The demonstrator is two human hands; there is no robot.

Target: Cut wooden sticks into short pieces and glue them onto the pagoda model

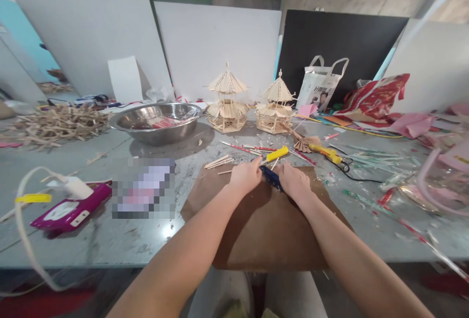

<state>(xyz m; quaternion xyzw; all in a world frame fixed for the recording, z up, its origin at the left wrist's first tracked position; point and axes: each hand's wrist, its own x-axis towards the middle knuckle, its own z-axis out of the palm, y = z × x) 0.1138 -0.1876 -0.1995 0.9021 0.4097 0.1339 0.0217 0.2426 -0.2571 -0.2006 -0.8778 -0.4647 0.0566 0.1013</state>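
Observation:
My right hand (295, 181) is closed round one end of a dark blue tool (271, 178), whose kind I cannot make out. My left hand (246, 177) is closed at the tool's other end, its fingertips close together; what they grip is hidden. Both hands are over a brown board (271, 235). Just beyond them lies a yellow-handled knife (277, 154). Several thin wooden sticks (219, 161) lie near my left hand, at the board's far edge.
Two stick-built pagodas (227, 108) (275, 110) stand at the back. A metal basin (156, 135), a heap of sticks (60, 125), a purple power strip (71, 213) and a blurred-out phone (146, 188) are on the left. A yellow glue gun (326, 153) with a cord lies right, among scraps.

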